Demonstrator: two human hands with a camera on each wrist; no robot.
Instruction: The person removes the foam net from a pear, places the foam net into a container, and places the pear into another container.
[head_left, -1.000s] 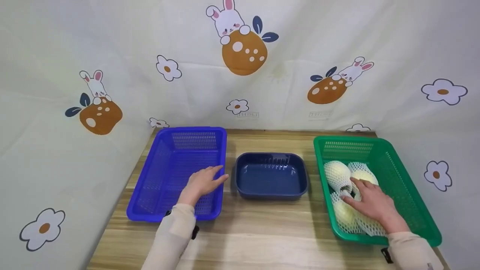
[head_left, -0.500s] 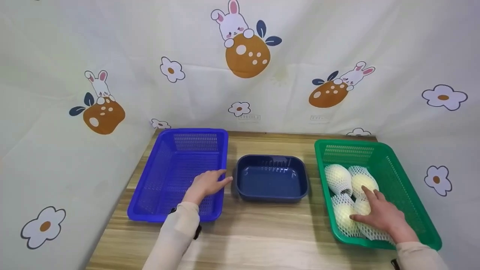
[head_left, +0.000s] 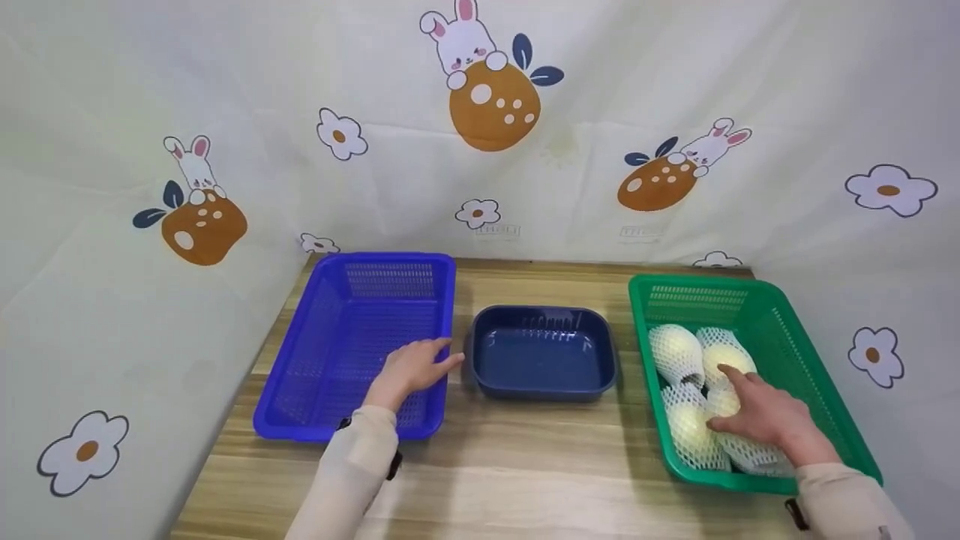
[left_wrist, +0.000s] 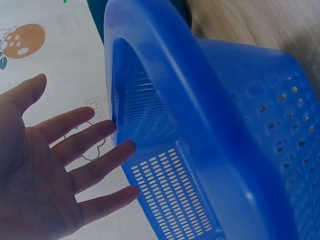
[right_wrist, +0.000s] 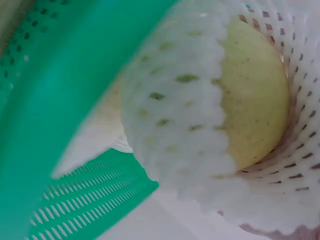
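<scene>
My right hand (head_left: 772, 412) reaches into the green basket (head_left: 829, 394), fingers and thumb spread around a pale yellow fruit (head_left: 722, 403) in a white foam net. Close up in the right wrist view, the speckled fruit (right_wrist: 255, 100) shows bare at the net's open end; most of the hand is hidden behind the foam net (right_wrist: 180, 110). Several more netted fruits (head_left: 675, 352) lie beside it. Over the right side of the blue basket (head_left: 375, 257) hovers my left hand (head_left: 409, 371), palm bare and fingers extended in the left wrist view, holding nothing.
Between the two baskets stands a dark blue rectangular dish (head_left: 544, 394). All three containers are on a wood-grain table (head_left: 525, 465). A pale cloth (head_left: 390, 187) printed with rabbits and flowers hangs behind and at both sides.
My right hand drew back from the middle of the fruits toward the near right, and its fingers now close around the near right fruit. The left hand shifted slightly right.
</scene>
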